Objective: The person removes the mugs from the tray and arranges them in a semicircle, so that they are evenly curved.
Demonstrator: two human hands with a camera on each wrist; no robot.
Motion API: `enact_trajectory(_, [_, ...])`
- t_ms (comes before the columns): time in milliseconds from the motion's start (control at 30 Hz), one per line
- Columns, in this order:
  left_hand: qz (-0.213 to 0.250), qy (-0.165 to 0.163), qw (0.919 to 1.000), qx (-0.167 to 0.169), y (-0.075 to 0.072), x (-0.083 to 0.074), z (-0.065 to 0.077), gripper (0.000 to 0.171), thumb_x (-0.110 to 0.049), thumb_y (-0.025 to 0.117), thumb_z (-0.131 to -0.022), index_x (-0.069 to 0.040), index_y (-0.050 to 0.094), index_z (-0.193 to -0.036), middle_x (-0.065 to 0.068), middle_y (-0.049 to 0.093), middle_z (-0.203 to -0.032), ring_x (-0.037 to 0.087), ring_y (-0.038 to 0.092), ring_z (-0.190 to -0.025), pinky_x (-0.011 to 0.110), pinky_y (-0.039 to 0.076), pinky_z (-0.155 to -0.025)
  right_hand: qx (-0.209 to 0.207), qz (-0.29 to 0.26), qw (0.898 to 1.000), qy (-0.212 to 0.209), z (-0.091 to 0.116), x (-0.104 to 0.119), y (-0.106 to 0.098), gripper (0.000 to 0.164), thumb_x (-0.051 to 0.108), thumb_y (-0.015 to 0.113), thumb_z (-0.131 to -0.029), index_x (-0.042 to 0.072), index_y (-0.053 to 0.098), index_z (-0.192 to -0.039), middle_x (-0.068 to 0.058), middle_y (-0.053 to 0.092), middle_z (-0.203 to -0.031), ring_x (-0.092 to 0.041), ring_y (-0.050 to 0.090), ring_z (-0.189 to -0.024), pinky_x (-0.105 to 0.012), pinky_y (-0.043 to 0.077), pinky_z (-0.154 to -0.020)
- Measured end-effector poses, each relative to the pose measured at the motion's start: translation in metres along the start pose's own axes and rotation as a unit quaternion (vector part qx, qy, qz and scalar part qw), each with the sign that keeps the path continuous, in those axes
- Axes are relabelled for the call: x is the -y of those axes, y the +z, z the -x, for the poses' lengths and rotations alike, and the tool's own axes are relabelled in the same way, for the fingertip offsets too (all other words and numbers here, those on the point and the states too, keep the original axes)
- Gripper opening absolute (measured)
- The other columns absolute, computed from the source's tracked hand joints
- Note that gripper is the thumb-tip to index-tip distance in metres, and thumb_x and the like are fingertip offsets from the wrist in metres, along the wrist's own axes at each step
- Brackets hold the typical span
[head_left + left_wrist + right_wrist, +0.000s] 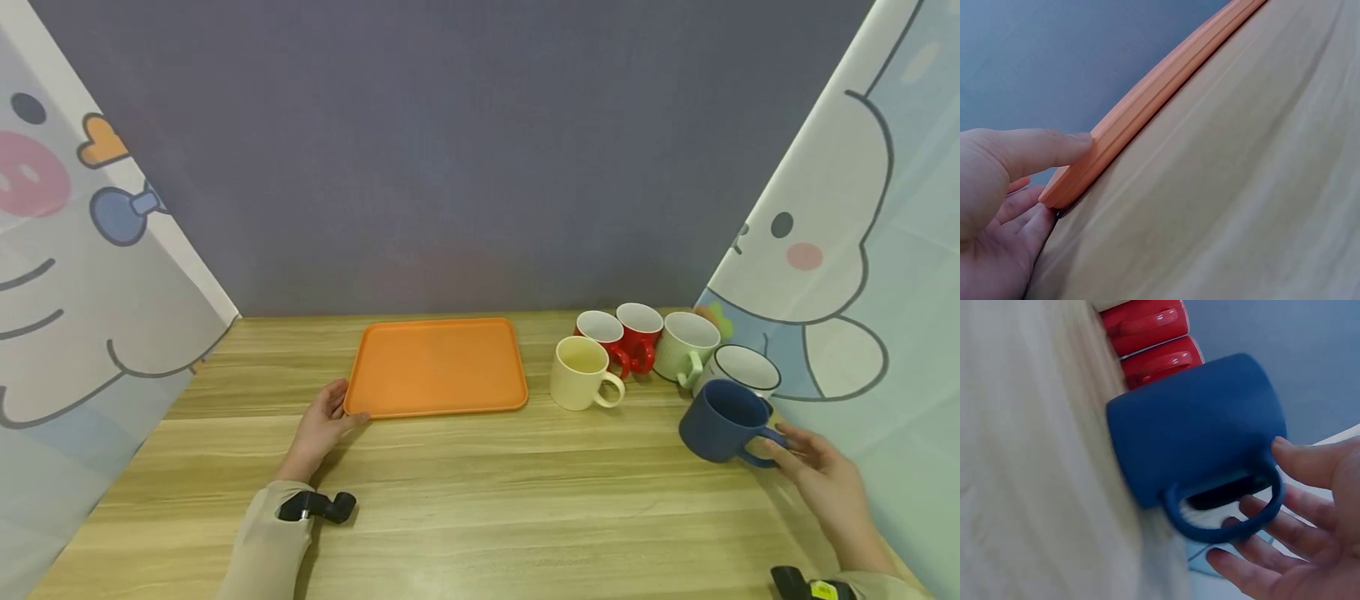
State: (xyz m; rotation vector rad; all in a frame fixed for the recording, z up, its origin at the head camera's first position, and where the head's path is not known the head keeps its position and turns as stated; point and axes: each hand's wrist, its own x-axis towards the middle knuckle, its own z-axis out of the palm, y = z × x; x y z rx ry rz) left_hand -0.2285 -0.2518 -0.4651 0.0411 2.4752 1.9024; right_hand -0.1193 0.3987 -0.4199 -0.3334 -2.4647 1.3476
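An orange tray (442, 367) lies flat on the wooden table. My left hand (327, 418) holds its near left corner, the thumb (1054, 150) against the near rim and the other fingers around the side. On the right stands an upright navy-blue mug (722, 421), its handle turned to the right. My right hand (821, 475) holds that handle loosely: the thumb (1310, 464) touches its top while the fingers reach behind it. Whether the mug's base touches the table, I cannot tell.
Behind the blue mug stands a white mug with a dark rim (746, 367). A pale green mug (682, 346), two red mugs (637, 329) and a cream-yellow mug (576, 375) stand in a cluster right of the tray. A grey panel (465, 158) closes the table's back edge.
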Motion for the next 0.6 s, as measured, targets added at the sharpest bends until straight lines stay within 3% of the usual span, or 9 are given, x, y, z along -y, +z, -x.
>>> enact_trajectory(133, [-0.002,-0.010,0.9999,0.001,0.000,-0.001,-0.001,0.084,-0.002,0.069,-0.092,0.011,0.013,-0.154,0.030,0.015,-0.160,0.043,0.019,-0.147,0.047,0.023,-0.120,-0.067,0.071,0.995,-0.014,0.001,0.018,0.004,0.041,0.028,0.065,-0.098,0.002,0.058,-0.129,0.044,0.046,-0.088,0.023,0.042,-0.081,-0.002,0.039,-0.063])
enact_trajectory(200, [-0.006,-0.015,0.9999,0.001,0.000,-0.003,-0.002,0.083,-0.004,0.069,-0.092,0.011,0.015,-0.153,0.030,0.016,-0.159,0.043,0.020,-0.146,0.048,0.023,-0.120,-0.097,0.094,0.991,-0.020,0.001,0.029,0.010,0.044,0.030,0.063,-0.098,0.003,0.057,-0.133,0.039,0.049,-0.094,0.022,0.042,-0.086,-0.001,0.037,-0.066])
enact_trajectory(267, [-0.011,-0.020,0.9997,0.004,0.001,-0.005,-0.002,0.081,-0.006,0.069,-0.093,0.011,0.017,-0.153,0.031,0.018,-0.159,0.043,0.020,-0.146,0.049,0.023,-0.120,-0.125,0.111,0.985,-0.049,0.001,0.039,0.018,0.046,0.024,0.062,-0.098,-0.002,0.056,-0.135,0.021,0.062,-0.104,0.006,0.053,-0.097,-0.005,0.036,-0.077])
enact_trajectory(333, [-0.019,-0.023,0.9995,0.009,0.002,-0.009,-0.002,0.079,-0.007,0.068,-0.094,0.012,0.019,-0.152,0.032,0.021,-0.157,0.044,0.022,-0.145,0.050,0.023,-0.119,-0.144,0.121,0.977,-0.104,-0.001,0.049,0.026,0.040,0.015,0.062,-0.097,-0.006,0.058,-0.131,-0.005,0.067,-0.113,-0.019,0.059,-0.108,-0.023,0.043,-0.091])
enact_trajectory(433, [-0.048,-0.020,0.9983,0.024,0.003,-0.014,0.000,0.076,-0.008,0.067,-0.094,0.014,0.021,-0.150,0.036,0.024,-0.154,0.047,0.026,-0.143,0.053,0.026,-0.118,-0.146,0.131,0.956,-0.218,-0.006,0.062,0.040,0.033,0.001,0.064,-0.090,-0.012,0.062,-0.120,-0.034,0.063,-0.112,-0.053,0.051,-0.107,-0.056,0.040,-0.092])
enact_trajectory(500, [-0.088,-0.012,0.9953,0.039,0.004,-0.019,0.002,0.075,-0.010,0.067,-0.094,0.015,0.024,-0.149,0.038,0.027,-0.151,0.050,0.032,-0.138,0.055,0.032,-0.114,-0.128,0.136,0.939,-0.287,-0.010,0.069,0.050,0.033,-0.005,0.066,-0.084,-0.015,0.062,-0.115,-0.036,0.062,-0.106,-0.055,0.051,-0.102,-0.066,0.036,-0.089])
enact_trajectory(600, [-0.170,0.014,0.9829,0.069,0.007,-0.031,0.007,0.072,-0.015,0.068,-0.093,0.016,0.030,-0.145,0.042,0.028,-0.148,0.055,0.034,-0.133,0.061,0.033,-0.110,-0.095,0.158,0.919,-0.349,-0.014,0.076,0.065,0.035,-0.006,0.069,-0.079,-0.013,0.061,-0.113,-0.034,0.062,-0.104,-0.053,0.051,-0.101,-0.064,0.035,-0.090])
